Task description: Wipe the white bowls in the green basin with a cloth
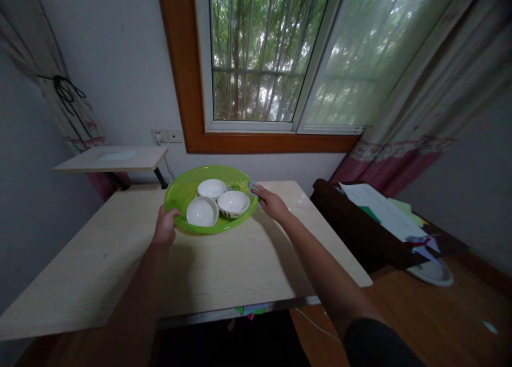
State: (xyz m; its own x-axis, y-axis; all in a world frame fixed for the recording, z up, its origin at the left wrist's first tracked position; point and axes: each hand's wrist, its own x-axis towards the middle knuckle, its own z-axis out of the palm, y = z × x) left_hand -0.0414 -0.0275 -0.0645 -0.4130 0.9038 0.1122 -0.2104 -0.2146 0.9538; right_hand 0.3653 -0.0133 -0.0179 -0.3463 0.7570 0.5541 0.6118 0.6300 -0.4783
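Note:
A green plastic basin (212,230) is held over the pale wooden desk, with a shadow below it. My left hand (165,227) grips its left front rim, thumb over the edge. On the right side, my right hand (272,202) is closed at the rim, and a small grey-blue piece that looks like cloth (252,186) shows by its fingers. Three white bowls stand in the basin: one at the back (211,188), one at the front left (202,212), and one on the right (234,203) with a coloured pattern outside.
The desk (228,271) has a raised shelf (140,159) at its back left, with a paper on it. Behind are wall sockets (166,136) and a barred window (260,63). To the right, a dark brown piece of furniture (352,223) bears papers (384,212).

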